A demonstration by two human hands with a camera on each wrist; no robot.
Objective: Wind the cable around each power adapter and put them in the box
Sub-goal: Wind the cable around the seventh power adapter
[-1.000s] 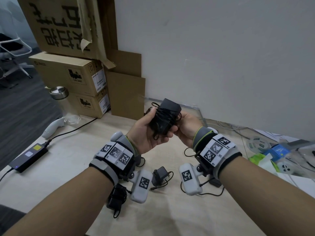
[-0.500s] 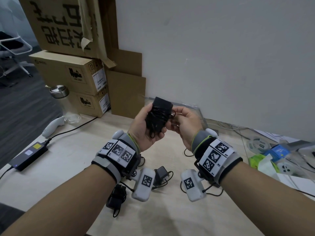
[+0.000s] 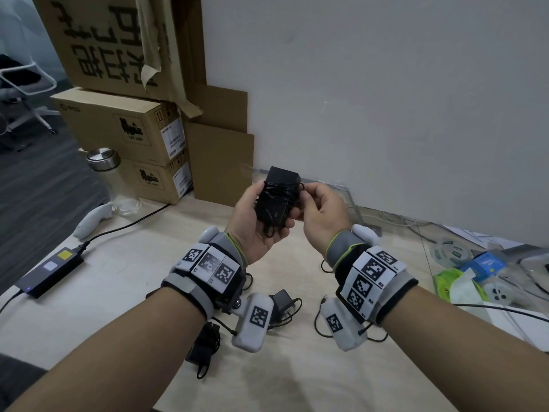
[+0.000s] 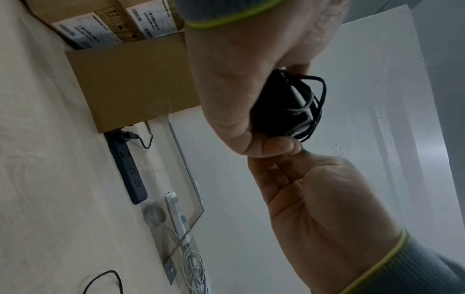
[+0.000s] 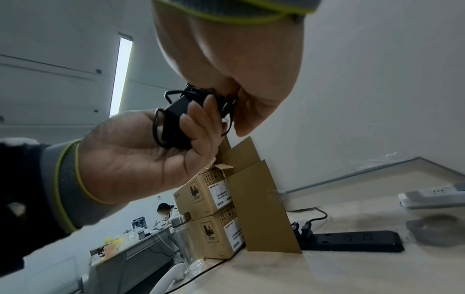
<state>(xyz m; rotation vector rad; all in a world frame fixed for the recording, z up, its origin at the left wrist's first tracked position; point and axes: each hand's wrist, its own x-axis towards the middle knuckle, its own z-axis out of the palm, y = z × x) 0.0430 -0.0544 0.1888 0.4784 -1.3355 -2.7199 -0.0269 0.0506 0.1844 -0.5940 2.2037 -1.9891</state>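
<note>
Black adapter (image 3: 277, 200), cable (image 3: 274, 217) wound round its body, held up above the desk (image 3: 124, 281) between both hands. Left hand (image 3: 252, 226) cups it from below and behind, fingers curled round the body; thumb on the near face. Right hand (image 3: 322, 214) pinches at the adapter's right edge, where a cable loop shows; fingers curled, thumb forward. Cannot tell whether the pinch is on the cable end or the body. Left wrist view: loose loops of cable stand off the adapter (image 4: 284, 107). Right wrist view: left fingers (image 5: 198, 121) wrap the adapter (image 5: 176, 119).

On the desk below the wrists: a second adapter (image 3: 283, 300) with slack cable, and a third (image 3: 203, 346) near the left forearm, partly hidden. Loose black cable (image 3: 322, 325) under the right wrist.

Farther left: a flat black power brick (image 3: 49, 276), a glass jar (image 3: 114, 181) with a metal lid, stacked cartons (image 3: 124, 126) against the wall. Far right: clutter of packets and white cords, not clear. A black power strip (image 4: 128, 169) lies along the wall.
</note>
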